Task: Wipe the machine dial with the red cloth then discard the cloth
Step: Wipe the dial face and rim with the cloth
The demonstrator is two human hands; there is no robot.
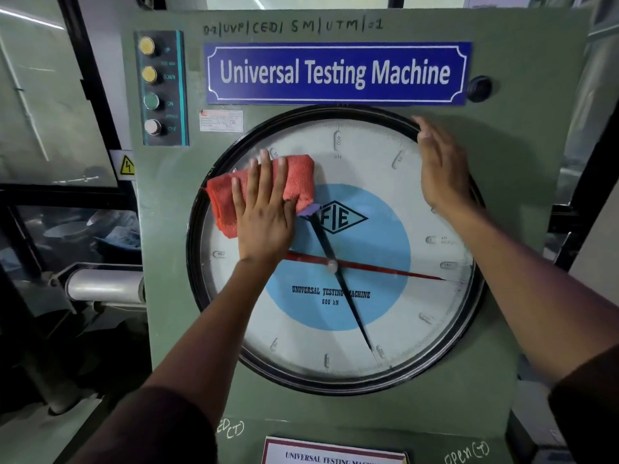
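Note:
The large round machine dial (368, 329) fills the middle of a green panel; it has a white face, a blue centre disc, a black pointer and a red pointer under glass. A folded red cloth (298, 180) lies flat against the upper left of the dial glass. My left hand (264, 212) presses on the cloth with fingers spread, pinning it to the glass. My right hand (442, 169) rests flat on the dial's upper right rim, fingers together and holding nothing.
A blue sign (335, 72) reading Universal Testing Machine sits above the dial. A column of push buttons (151, 88) is at the panel's upper left, a black knob (479, 88) at the upper right. A metal cylinder (104, 284) and dark machinery lie to the left.

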